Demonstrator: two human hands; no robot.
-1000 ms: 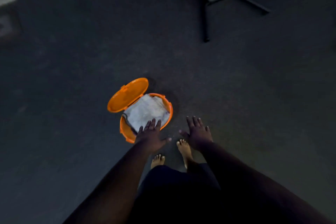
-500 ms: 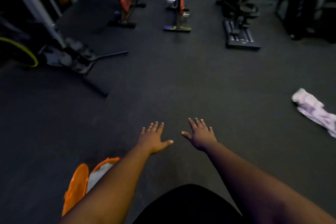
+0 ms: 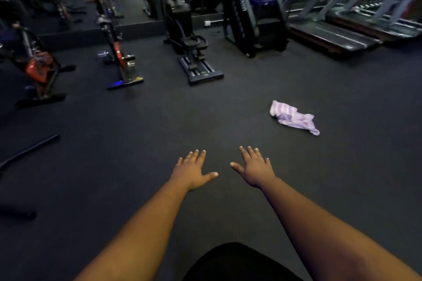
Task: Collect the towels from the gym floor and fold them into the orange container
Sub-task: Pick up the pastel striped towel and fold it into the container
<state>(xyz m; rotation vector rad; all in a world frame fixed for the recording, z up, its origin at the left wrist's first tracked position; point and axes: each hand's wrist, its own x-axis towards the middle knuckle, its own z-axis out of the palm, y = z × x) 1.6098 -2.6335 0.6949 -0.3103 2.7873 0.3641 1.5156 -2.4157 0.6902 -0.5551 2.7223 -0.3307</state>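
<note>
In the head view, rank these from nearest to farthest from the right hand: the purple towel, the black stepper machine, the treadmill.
From the right hand:
1. Purple towel, crumpled on the floor ahead, to the right.
2. Black stepper machine, ahead, slightly left.
3. Treadmill, far back right.

view: swings up off the floor, now facing the gym machines
orange container: gone from sight
purple towel [image 3: 293, 117]: now up ahead and right, crumpled, well in frame
hands: left hand [image 3: 194, 172] and right hand [image 3: 254, 170] no longer over the container
</note>
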